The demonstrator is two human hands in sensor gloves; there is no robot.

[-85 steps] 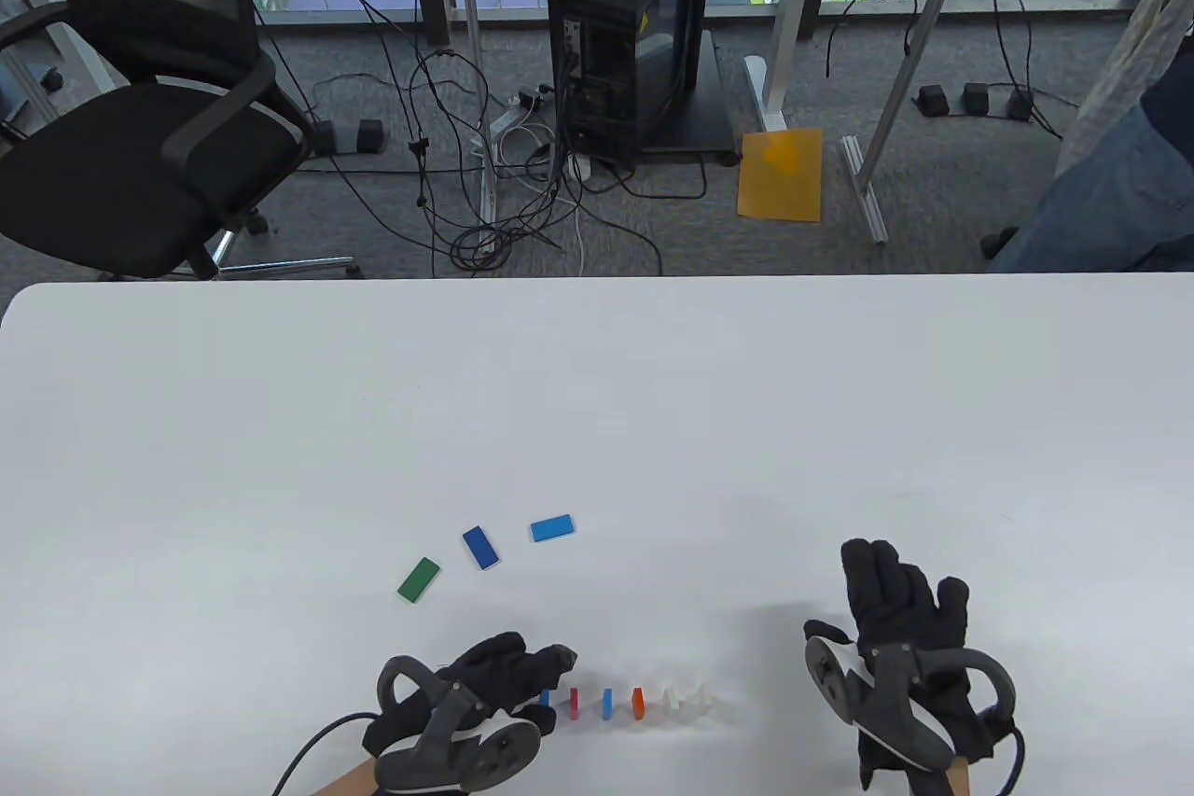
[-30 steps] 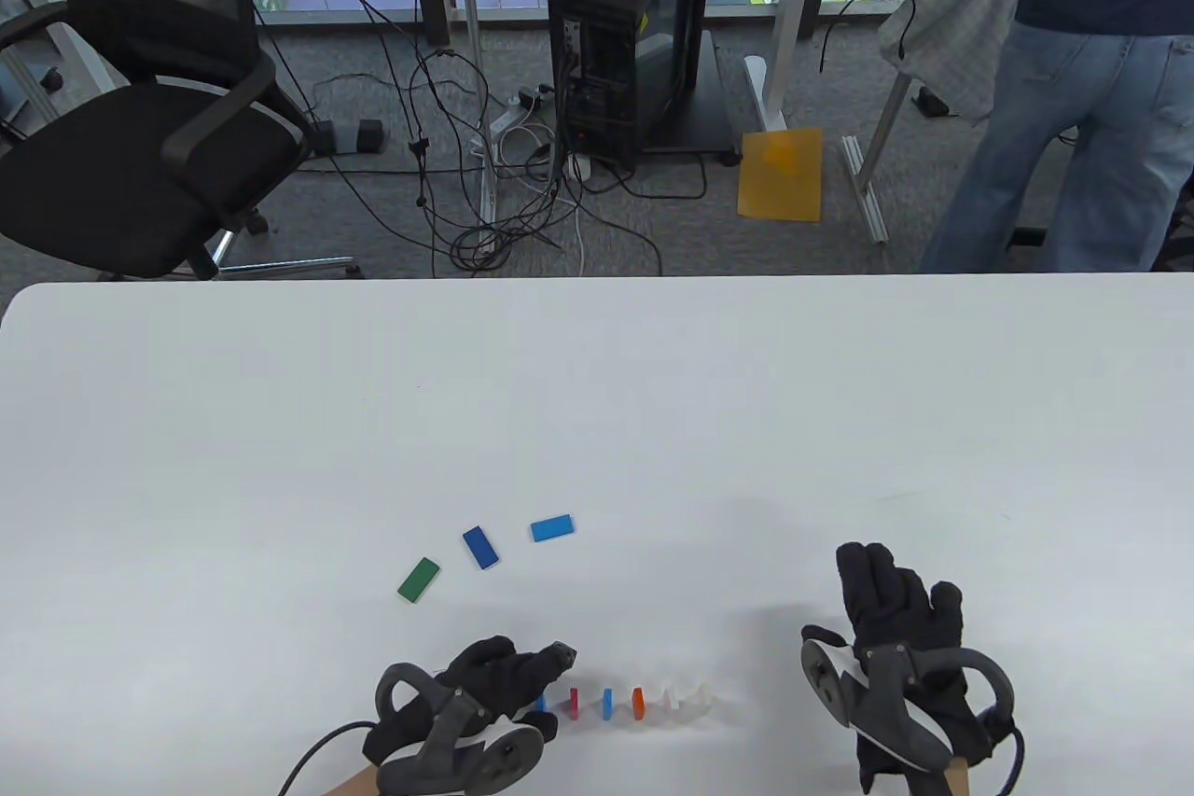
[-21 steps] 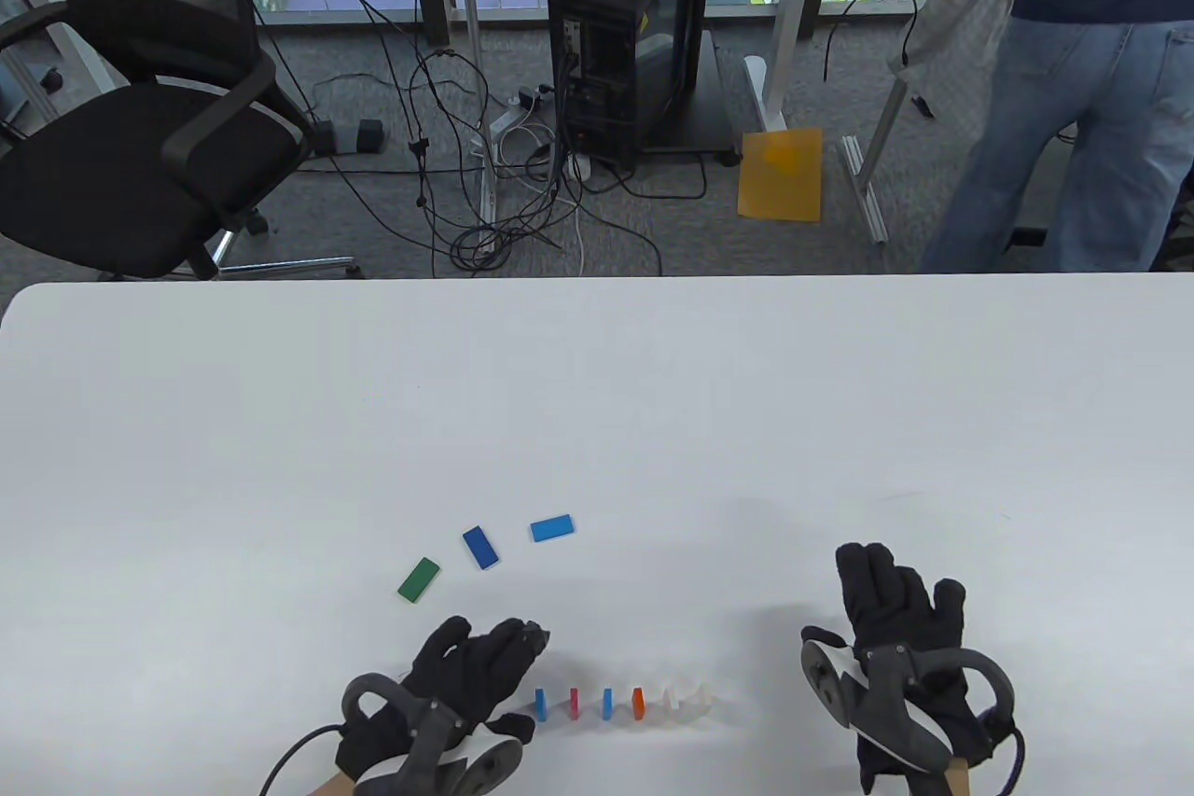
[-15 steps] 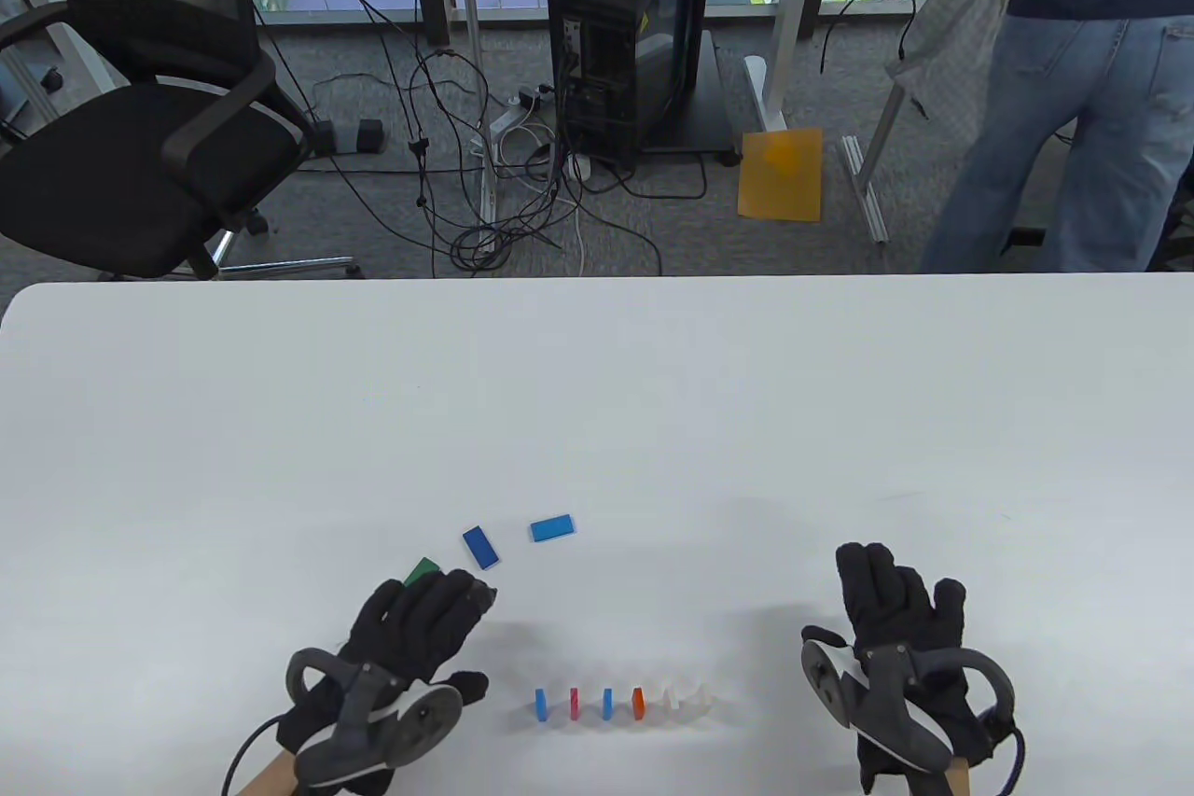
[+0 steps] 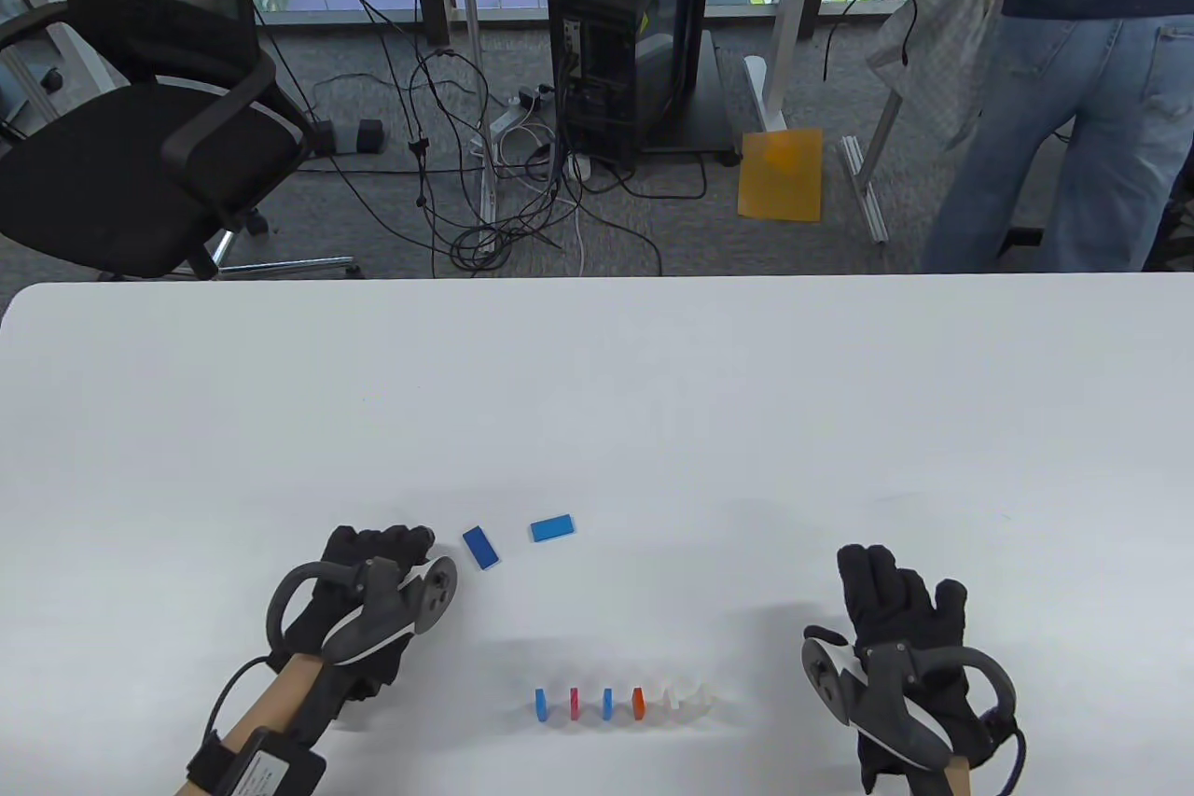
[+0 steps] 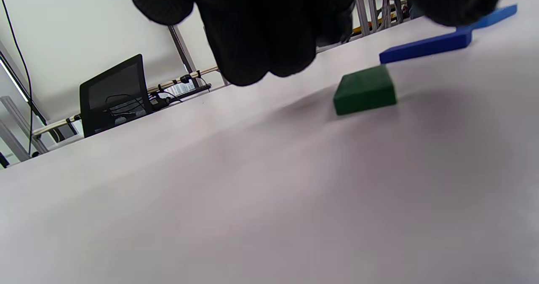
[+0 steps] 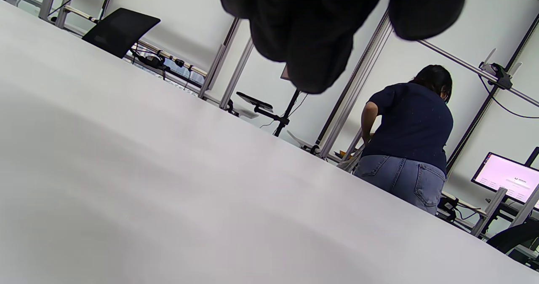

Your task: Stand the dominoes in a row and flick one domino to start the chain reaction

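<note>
Several dominoes stand in a row (image 5: 620,703) near the table's front edge: blue, red, blue, orange, then white ones. A dark blue domino (image 5: 480,546) and a light blue domino (image 5: 551,528) lie flat behind the row. My left hand (image 5: 401,544) hovers over the flat green domino (image 6: 365,90), which it hides in the table view. In the left wrist view its fingertips (image 6: 261,60) hang just above the green piece, holding nothing. My right hand (image 5: 886,591) rests flat on the table, right of the row, with nothing in it.
The white table (image 5: 597,385) stretches far behind the dominoes. Beyond its far edge, a person in jeans (image 5: 1073,133) stands at the right and a black office chair (image 5: 140,152) at the left. Cables and a computer tower lie on the floor.
My left hand let go of the blue domino at the row's left end and moved back and left over the green domino. The right hand stayed still.
</note>
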